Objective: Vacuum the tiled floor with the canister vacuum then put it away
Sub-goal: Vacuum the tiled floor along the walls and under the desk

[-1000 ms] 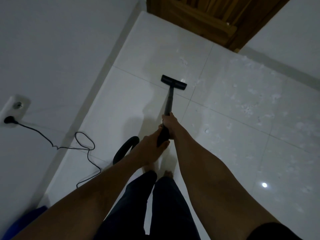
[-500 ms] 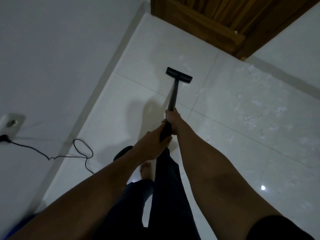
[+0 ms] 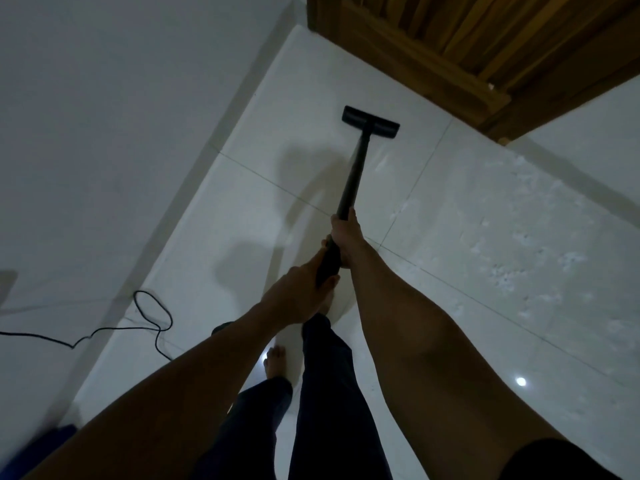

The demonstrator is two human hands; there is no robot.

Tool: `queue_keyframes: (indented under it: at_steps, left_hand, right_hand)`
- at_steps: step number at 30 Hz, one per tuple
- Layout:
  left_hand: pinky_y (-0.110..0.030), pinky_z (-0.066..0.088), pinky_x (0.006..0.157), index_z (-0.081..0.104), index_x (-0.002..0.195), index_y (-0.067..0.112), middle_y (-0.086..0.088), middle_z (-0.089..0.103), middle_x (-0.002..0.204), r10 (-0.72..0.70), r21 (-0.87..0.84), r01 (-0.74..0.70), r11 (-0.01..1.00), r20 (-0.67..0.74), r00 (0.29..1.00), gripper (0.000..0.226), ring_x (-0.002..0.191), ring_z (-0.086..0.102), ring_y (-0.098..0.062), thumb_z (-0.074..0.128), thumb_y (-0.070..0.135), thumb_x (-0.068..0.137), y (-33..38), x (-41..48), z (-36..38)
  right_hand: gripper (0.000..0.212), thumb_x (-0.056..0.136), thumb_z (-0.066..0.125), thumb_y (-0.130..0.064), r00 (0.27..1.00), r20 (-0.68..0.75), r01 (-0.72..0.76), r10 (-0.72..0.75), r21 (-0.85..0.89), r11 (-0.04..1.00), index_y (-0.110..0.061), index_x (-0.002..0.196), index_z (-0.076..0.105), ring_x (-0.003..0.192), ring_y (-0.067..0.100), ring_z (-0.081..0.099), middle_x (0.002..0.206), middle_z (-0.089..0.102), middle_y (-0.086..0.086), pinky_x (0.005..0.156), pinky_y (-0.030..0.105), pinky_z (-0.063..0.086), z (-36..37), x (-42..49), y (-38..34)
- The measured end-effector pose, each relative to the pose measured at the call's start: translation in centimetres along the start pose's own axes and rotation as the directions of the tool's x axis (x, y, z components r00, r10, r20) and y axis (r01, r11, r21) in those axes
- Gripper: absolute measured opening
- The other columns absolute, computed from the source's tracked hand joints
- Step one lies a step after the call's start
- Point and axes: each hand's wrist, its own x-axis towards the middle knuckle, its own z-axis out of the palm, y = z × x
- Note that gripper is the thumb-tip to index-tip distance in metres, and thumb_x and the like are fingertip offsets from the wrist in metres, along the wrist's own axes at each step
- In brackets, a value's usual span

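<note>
A black vacuum wand (image 3: pixel 355 171) runs from my hands out to its flat black floor head (image 3: pixel 370 121), which rests on the white tiled floor (image 3: pixel 467 209) near the wooden door. My right hand (image 3: pixel 346 237) grips the wand higher up. Just behind it, my left hand (image 3: pixel 299 294) grips the wand's thicker lower end. A small dark part of the hose (image 3: pixel 221 328) shows under my left forearm. The canister itself is hidden. White crumbs (image 3: pixel 519 244) are scattered over the tiles to the right.
A wooden door (image 3: pixel 485 46) stands ahead at the top. A white wall (image 3: pixel 104 133) runs along the left. The black power cord (image 3: pixel 149 320) loops on the floor at the left. My bare foot (image 3: pixel 275 360) and dark trousers are below. Something blue (image 3: pixel 41 445) sits at the bottom left.
I have stepped forward and pushed the floor head farther toward the door. The wall socket has slid out of view at the left. Both hands kept their grip.
</note>
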Motion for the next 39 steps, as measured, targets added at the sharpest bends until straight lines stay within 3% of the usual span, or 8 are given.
queue_keyframes:
  at_steps: [9,17,25,28,32,34,37,39]
  left_hand:
    - [-0.034,0.058,0.064,0.004,0.157,0.043,-0.003,0.066,0.085,-0.131,0.030,0.132,0.991,-0.047,0.990,0.064,0.066,0.065,-0.015,0.041,0.040,0.104,0.8,5.9,-2.0]
    - [-0.035,0.061,0.065,0.008,0.156,0.045,-0.006,0.069,0.094,-0.132,-0.062,0.128,0.990,-0.063,0.989,0.064,0.060,0.064,-0.011,0.044,0.042,0.103,1.3,9.7,-3.3]
    - [-0.039,0.061,0.072,0.011,0.157,0.039,-0.012,0.067,0.120,-0.186,-0.078,0.181,0.980,-0.063,0.980,0.066,0.065,0.064,-0.014,0.043,0.050,0.101,-0.2,9.4,-4.2]
    - [-0.041,0.061,0.078,0.010,0.156,0.040,-0.011,0.066,0.123,-0.180,-0.022,0.179,0.984,-0.075,0.981,0.065,0.076,0.069,-0.018,0.043,0.051,0.101,-0.5,9.0,-4.0]
    - [-0.041,0.062,0.072,0.010,0.154,0.046,-0.005,0.069,0.097,-0.125,0.038,0.128,0.991,-0.081,0.989,0.064,0.073,0.068,-0.016,0.044,0.050,0.100,-1.0,8.8,-3.8]
    - [-0.040,0.062,0.064,0.008,0.153,0.048,-0.002,0.067,0.083,-0.104,0.071,0.111,0.991,-0.093,0.990,0.064,0.064,0.066,-0.015,0.044,0.050,0.100,-1.1,8.4,-3.7]
    - [-0.035,0.061,0.059,0.002,0.154,0.046,-0.002,0.065,0.076,-0.077,0.121,0.088,0.989,-0.093,0.993,0.066,0.058,0.065,-0.015,0.042,0.048,0.102,-1.3,6.6,-3.3]
    - [-0.029,0.057,0.053,0.001,0.156,0.042,-0.001,0.062,0.073,-0.043,0.145,0.055,0.988,-0.087,0.995,0.068,0.055,0.063,-0.014,0.042,0.047,0.102,-1.7,5.0,-2.8]
  right_hand:
    - [0.060,0.106,0.042,-0.032,0.999,-0.029,-0.022,0.022,-0.010,1.000,-0.050,0.154,0.010,0.055,0.014,0.053,0.108,0.048,0.009,0.045,0.023,0.050,1.5,4.8,-4.4]
    - [0.063,0.105,0.043,-0.027,0.988,-0.153,-0.020,0.009,-0.073,0.997,-0.047,0.155,0.011,0.059,0.016,0.054,0.094,0.056,0.007,0.053,0.029,0.053,2.3,7.7,-8.5]
    - [0.077,0.098,0.043,-0.011,0.985,-0.093,0.061,-0.144,-0.593,0.803,-0.030,0.158,-0.001,0.117,0.034,0.057,0.140,0.048,0.020,0.089,0.034,0.047,4.2,8.0,-9.1]
    - [0.091,0.097,0.050,-0.010,0.985,-0.158,-0.053,-0.064,-0.641,0.765,-0.035,0.156,-0.014,0.094,0.028,0.062,0.127,0.058,0.019,0.081,0.036,0.053,4.6,7.7,-9.2]
    - [0.065,0.102,0.039,-0.016,0.979,-0.090,0.113,-0.185,-0.517,0.848,-0.022,0.158,0.007,0.122,0.038,0.052,0.151,0.037,0.020,0.096,0.044,0.047,3.9,7.2,-8.2]
    - [0.058,0.104,0.036,-0.017,0.973,-0.104,0.151,-0.204,-0.381,0.912,-0.022,0.157,0.012,0.120,0.037,0.054,0.144,0.043,0.019,0.092,0.041,0.047,3.6,6.5,-7.7]
    - [0.059,0.106,0.036,-0.025,0.980,-0.155,0.065,-0.121,-0.321,0.945,-0.036,0.158,0.009,0.076,0.023,0.062,0.118,0.051,0.011,0.061,0.030,0.053,3.7,4.3,-6.8]
    - [0.057,0.107,0.035,-0.027,0.978,-0.163,0.064,-0.129,-0.355,0.933,-0.038,0.158,0.010,0.067,0.015,0.055,0.128,0.054,0.013,0.049,0.025,0.046,3.6,2.8,-5.6]
